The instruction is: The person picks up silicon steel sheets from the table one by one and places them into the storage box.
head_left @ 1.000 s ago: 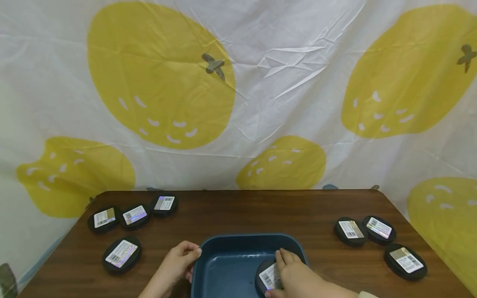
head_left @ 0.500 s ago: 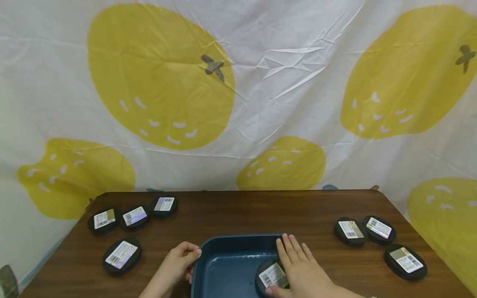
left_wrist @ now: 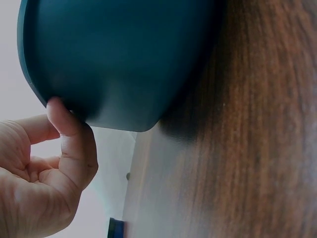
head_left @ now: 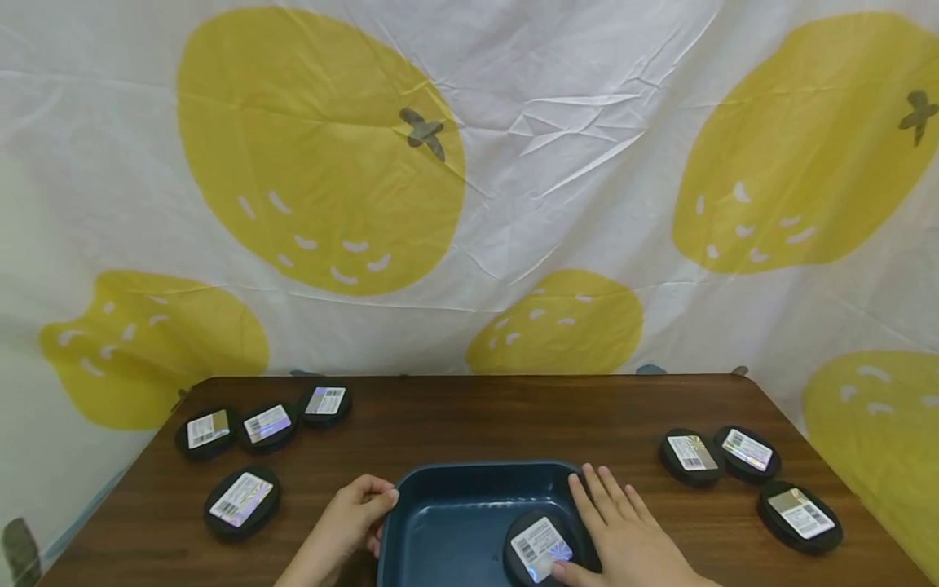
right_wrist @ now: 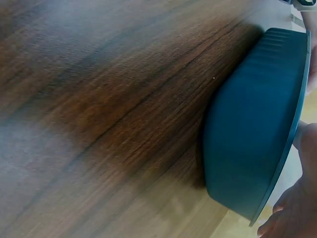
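A dark blue plastic tray (head_left: 443, 534) stands at the table's front middle, its near end cut off by the head view. My left hand (head_left: 345, 526) pinches its left rim between thumb and fingers; in the left wrist view that hand (left_wrist: 59, 168) holds the tray (left_wrist: 114, 64) by its edge. Inside the tray, at the right, lies a round black puck-like disc (head_left: 531, 518) with a white barcode label on top. Over the right rim my right hand (head_left: 627, 538) is spread with straight fingers, its thumb tip over the disc's label. Whether the thumb touches the disc I cannot tell.
Several similar black discs lie on the brown wooden table (head_left: 469, 424): a group (head_left: 266, 425) at the left, one nearer disc (head_left: 242, 503), a pair (head_left: 690, 456) at the right and another disc (head_left: 800, 518) in front. A lemon-patterned curtain (head_left: 513, 204) hangs behind.
My right hand has loosened from the disc, its fingers straightening and shifting right over the rim. More of the disc's label shows. My left hand keeps its hold on the tray's rim.
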The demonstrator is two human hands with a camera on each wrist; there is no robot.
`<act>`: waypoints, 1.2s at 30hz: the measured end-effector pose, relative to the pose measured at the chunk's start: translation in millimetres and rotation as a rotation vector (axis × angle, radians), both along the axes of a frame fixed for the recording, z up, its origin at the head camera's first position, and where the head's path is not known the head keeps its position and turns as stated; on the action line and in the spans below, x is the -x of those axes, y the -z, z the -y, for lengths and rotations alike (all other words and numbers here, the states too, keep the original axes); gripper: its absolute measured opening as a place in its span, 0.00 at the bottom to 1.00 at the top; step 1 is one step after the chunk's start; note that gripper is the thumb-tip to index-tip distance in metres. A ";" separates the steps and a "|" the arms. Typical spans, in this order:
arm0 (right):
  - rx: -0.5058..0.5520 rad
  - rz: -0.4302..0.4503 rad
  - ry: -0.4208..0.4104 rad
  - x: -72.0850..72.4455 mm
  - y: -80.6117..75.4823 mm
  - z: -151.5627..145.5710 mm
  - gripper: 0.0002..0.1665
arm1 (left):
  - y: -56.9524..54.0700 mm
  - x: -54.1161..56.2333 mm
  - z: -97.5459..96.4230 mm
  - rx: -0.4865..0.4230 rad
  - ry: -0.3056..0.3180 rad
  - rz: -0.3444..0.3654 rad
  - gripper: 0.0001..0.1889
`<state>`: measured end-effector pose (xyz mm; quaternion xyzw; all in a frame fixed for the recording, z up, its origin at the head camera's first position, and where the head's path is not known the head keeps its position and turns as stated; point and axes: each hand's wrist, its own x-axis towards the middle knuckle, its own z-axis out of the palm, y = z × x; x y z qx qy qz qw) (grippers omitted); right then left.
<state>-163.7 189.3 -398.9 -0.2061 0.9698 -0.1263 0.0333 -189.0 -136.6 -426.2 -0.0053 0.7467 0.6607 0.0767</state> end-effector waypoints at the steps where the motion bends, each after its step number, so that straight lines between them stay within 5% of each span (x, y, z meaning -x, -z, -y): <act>1: 0.001 -0.004 0.005 -0.2 0.5 -1.6 0.61 | 0.0 0.1 0.0 0.002 -0.001 -0.001 0.12; 16: -0.021 -0.192 0.092 -7.1 3.0 -37.1 0.54 | -0.9 0.7 -0.5 0.002 -0.001 -0.008 0.13; 36: -0.009 -0.165 0.186 -9.6 18.0 -78.9 0.49 | 0.7 -0.7 2.0 -0.009 0.013 0.009 0.13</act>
